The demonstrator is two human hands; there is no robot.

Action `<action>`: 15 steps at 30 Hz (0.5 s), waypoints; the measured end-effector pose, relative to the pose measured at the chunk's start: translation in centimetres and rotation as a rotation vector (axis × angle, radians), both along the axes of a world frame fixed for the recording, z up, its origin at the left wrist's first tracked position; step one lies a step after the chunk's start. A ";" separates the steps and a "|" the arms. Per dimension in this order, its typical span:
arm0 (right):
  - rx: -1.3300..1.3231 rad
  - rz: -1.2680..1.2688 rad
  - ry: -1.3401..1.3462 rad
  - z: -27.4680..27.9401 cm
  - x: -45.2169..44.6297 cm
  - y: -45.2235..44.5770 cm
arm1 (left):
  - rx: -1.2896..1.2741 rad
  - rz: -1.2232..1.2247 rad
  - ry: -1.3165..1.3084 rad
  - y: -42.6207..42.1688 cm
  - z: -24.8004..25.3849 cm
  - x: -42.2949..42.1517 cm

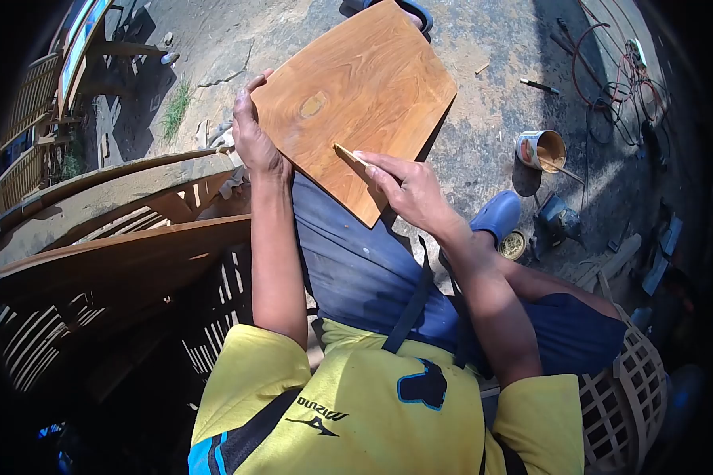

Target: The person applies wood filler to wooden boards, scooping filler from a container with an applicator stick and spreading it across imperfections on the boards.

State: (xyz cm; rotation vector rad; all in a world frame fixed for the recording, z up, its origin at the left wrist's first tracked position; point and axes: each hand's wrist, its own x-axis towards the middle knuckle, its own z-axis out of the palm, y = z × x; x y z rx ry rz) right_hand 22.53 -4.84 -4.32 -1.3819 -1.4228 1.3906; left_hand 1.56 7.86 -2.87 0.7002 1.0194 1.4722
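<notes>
A flat wooden board [372, 87] with a pale filled oval patch [313, 104] rests tilted on my lap. At its left edge my left hand [257, 138] holds it, the fingertips on the rim and the other fingers partly hidden beneath. My right hand [404, 186] pinches a thin, light-coloured stick [352, 155]. The stick's tip meets the board's face near a small yellowish smear, below and to the right of the patch.
At the right stands an open tub [540, 150] of brown paste with a stick in it. A small round tin [512, 245], a marker [539, 85] and tangled cables [610, 99] lie around it. Curved wooden furniture [119, 190] fills the left side.
</notes>
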 end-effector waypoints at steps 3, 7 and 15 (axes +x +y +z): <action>0.215 0.053 -0.524 2.2 -0.4 -0.6 | -0.010 0.001 0.007 -0.1 0.3 0.1; 0.276 0.202 -0.683 3.4 2.4 0.9 | 0.021 0.029 0.005 0.1 0.0 -0.1; 0.409 0.430 -0.607 6.0 1.1 4.3 | 0.035 0.012 0.027 -0.1 0.0 -0.3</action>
